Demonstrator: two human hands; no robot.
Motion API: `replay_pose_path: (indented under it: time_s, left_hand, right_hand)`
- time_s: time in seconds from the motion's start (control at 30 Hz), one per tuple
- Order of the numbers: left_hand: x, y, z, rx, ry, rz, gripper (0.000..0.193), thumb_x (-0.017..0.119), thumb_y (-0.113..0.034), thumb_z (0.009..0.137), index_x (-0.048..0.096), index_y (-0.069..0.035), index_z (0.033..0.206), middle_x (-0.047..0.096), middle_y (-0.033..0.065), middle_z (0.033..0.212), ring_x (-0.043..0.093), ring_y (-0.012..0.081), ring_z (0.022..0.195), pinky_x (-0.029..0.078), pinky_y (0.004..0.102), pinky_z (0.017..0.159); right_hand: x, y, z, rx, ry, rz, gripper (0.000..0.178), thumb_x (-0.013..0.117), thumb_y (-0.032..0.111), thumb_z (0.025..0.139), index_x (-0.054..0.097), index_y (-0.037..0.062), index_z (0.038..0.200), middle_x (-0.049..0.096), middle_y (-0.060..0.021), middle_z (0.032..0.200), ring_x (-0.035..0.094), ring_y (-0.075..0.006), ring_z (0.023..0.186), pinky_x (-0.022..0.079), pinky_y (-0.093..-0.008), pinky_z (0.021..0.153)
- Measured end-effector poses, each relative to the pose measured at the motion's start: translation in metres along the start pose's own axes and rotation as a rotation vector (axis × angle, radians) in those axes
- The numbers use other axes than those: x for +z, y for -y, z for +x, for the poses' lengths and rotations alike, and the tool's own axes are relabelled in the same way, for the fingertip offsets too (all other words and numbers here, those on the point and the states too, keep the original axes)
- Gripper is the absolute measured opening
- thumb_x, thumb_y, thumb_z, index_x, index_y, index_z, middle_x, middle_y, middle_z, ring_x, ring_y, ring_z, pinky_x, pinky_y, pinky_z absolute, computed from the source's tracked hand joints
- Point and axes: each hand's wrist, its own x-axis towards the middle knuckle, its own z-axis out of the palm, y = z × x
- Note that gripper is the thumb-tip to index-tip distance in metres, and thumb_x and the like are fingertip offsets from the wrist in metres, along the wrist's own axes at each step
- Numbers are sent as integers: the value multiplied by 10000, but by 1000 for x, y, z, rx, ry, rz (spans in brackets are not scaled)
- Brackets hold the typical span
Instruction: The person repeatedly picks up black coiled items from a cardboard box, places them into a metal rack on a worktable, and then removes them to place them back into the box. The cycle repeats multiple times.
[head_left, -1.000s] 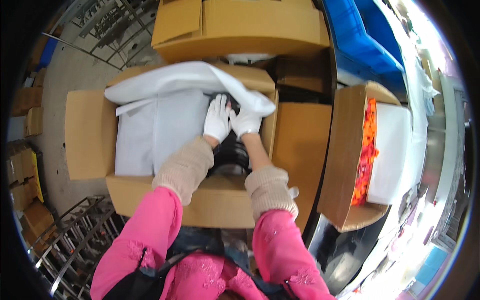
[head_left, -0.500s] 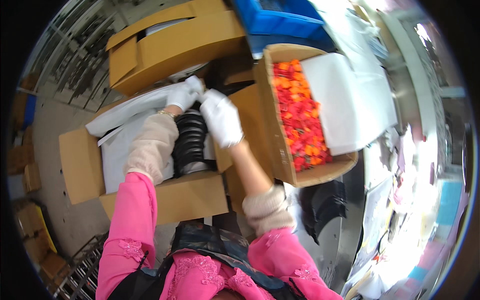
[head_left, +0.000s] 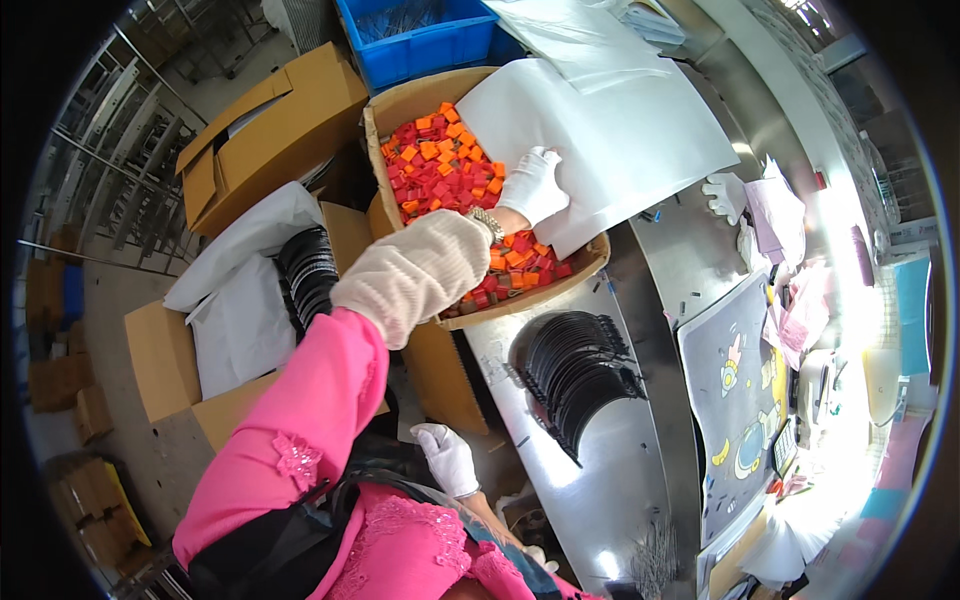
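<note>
My left hand [head_left: 535, 187], in a white glove, reaches over the open carton [head_left: 594, 262] of small red and orange plastic pieces [head_left: 440, 165]. Its bent fingers close at the edge of a large white sheet [head_left: 610, 150] that lies partly across that carton. Close to my body, my right hand [head_left: 447, 461], also gloved in white, is curled with nothing visible in it. Black curved pieces [head_left: 308, 268] stand nested in a row inside the lower left carton [head_left: 163, 350], beside white sheets [head_left: 238, 335]. My left sleeve hides part of that carton.
A stack of black curved pieces [head_left: 575, 375] lies on the metal table [head_left: 630, 470]. Behind stand a blue bin [head_left: 420, 55] and another brown carton [head_left: 275, 135]. To the right are a patterned grey mat [head_left: 735, 400] and a loose white glove [head_left: 725, 195].
My left hand has moved right, from the carton of black curved pieces to the white sheet. My right hand has drawn back toward my body. The view has shifted right.
</note>
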Motion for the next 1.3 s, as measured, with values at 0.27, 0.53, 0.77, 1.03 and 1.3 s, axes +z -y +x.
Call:
replay_pose_path:
  time_s: [0.27,0.53,0.77,1.03,1.3]
  left_hand:
    - [37,26,2,127,-15,227,153,641,-164,767,645,-94,903,643,98,851,666,296,801,542,395,706]
    - [-1,18,55,293,96,232,106,607,-180,771,680,-107,793,678,126,823,665,314,742,531,423,686]
    - [-71,-8,135,769,422,410,163,618,-208,722,666,-53,699,650,172,698,647,347,668,511,443,647]
    - [-146,-21,30,799,429,453,202,664,-187,675,659,-19,788,636,144,780,637,311,746,507,409,692]
    - [-258,62,-101,-652,247,-608,595,584,-392,936,456,-9,1372,465,202,1431,451,313,1325,367,406,1078]
  right_hand:
    - [-31,-22,-13,171,-80,199,211,571,168,958,706,31,1047,723,-80,1001,664,-156,937,493,-279,863]
    - [-48,-37,-19,25,-175,103,216,563,189,956,709,48,1026,714,-123,938,685,-203,859,517,-307,809]
    - [-93,44,0,-77,-156,221,166,616,87,899,687,1,1021,699,-135,977,666,-254,918,504,-322,846]
    - [-119,181,212,-727,-993,-1234,651,700,237,780,468,20,1349,601,-196,1184,548,-371,1132,316,-459,1086]
    - [-118,198,296,-792,-521,-1001,206,575,248,879,719,143,982,680,-130,826,654,-352,718,528,-451,658]
